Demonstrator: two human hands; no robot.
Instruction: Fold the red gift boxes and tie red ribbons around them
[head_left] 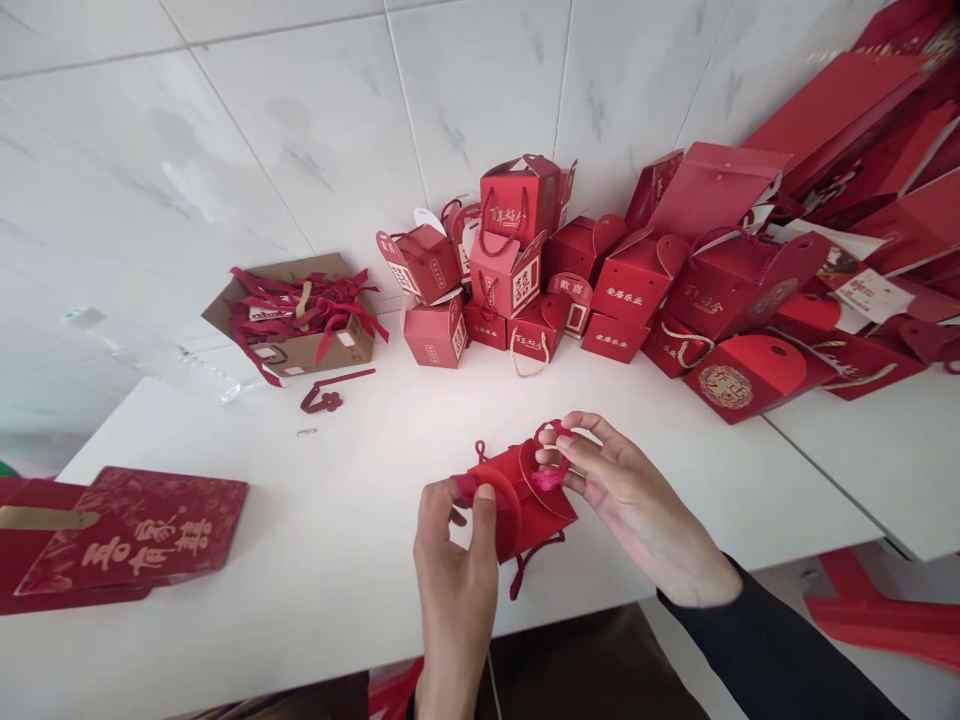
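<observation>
A small red gift box point(541, 512) with rounded flaps lies on the white table in front of me. My left hand point(459, 545) is closed on a rounded flap of the box, thumb on its upper face. On the right, my right hand point(619, 485) pinches a pinkish-red ribbon point(551, 474) over the box's other flap. Part of the ribbon loops around between those fingers. A dark red cord point(531, 562) trails from the box's near side. The fingertips partly cover both flaps.
Assembled red gift boxes point(517, 260) are stacked against the tiled wall. A cardboard box point(330, 345) of red ribbons stands at the back left, a loose red flower strip point(328, 400) before it. Red printed bags point(157, 530) lie at left; more red packaging point(885, 200) fills the right.
</observation>
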